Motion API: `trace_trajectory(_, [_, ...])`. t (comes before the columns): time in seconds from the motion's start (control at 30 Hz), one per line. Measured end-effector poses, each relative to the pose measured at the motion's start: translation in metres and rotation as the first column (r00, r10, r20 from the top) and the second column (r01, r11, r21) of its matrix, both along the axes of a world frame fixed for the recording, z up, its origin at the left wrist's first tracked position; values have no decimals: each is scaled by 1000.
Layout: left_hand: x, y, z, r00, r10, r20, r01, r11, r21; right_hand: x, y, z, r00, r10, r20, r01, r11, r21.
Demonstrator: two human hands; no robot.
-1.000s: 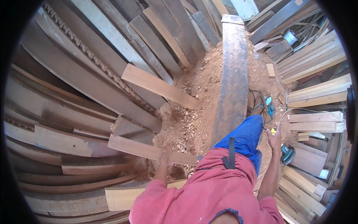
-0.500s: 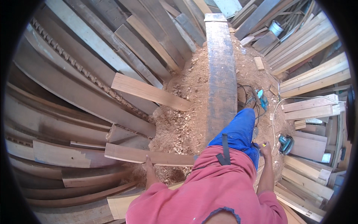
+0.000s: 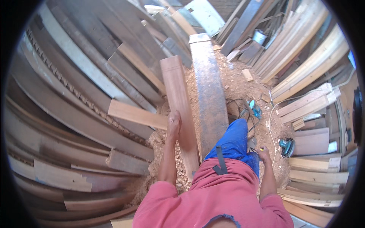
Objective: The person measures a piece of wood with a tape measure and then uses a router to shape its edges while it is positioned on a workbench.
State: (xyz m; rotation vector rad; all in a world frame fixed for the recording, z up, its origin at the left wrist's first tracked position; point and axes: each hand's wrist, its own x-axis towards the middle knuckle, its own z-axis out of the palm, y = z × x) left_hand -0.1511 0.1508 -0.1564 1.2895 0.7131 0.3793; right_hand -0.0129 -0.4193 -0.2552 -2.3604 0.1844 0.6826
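Observation:
My left hand [image 3: 173, 118] is closed on the edge of a reddish-brown wooden plank [image 3: 178, 85], gripping it near the middle. The plank points ahead and slants, its near end beside my waist. To its right lies a long, worn wooden bench board [image 3: 210, 87], stretching away from my legs. My right hand [image 3: 264, 154] is closed at my right side, with a small yellow thing [image 3: 262, 149] showing at its fingers, too small to name. Left of the held plank, a shorter light plank [image 3: 135, 114] leans over the shavings, its right end hidden behind my left hand and the plank.
Many boards [image 3: 72, 98] lean in rows on the left, and stacked timber [image 3: 308, 102] lines the right. Wood shavings [image 3: 232, 70] cover the floor. Two teal power tools [image 3: 255, 109] lie right of the bench, with a pale cord [image 3: 272, 125] and a white bucket [image 3: 259, 37] farther off.
My left arm has reached forward, and the held plank has swung from pointing left to pointing ahead. My right hand stays at my side, closed. The view has shifted slightly.

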Motion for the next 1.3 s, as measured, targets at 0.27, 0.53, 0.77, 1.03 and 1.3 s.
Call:
trace_trajectory(0.27, [168, -70, 6, 908, -239, -345, 345, 894, 286, -78, -16, 8, 972, -235, 8, 235, 969, -78])
trace_trajectory(0.53, [164, -121, -23, 680, -17, -733, 658, 456, 599, -74, -8, 14, 949, -309, -59, 307, 951, -32])
trace_trajectory(0.77, [63, -128, -5, 665, -169, -728, 731, 351, 586, -57, 14, 30, 965, -233, -125, 214, 966, -149])
trace_trajectory(1.03, [43, -133, -32, 699, -28, -714, 693, 272, 668, -55, -31, -3, 926, -374, -41, 364, 919, -152])
trace_trajectory(1.3, [133, -155, -31, 748, 77, -659, 595, 363, 718, -85, -114, -8, 886, -455, -92, 393, 840, -375])
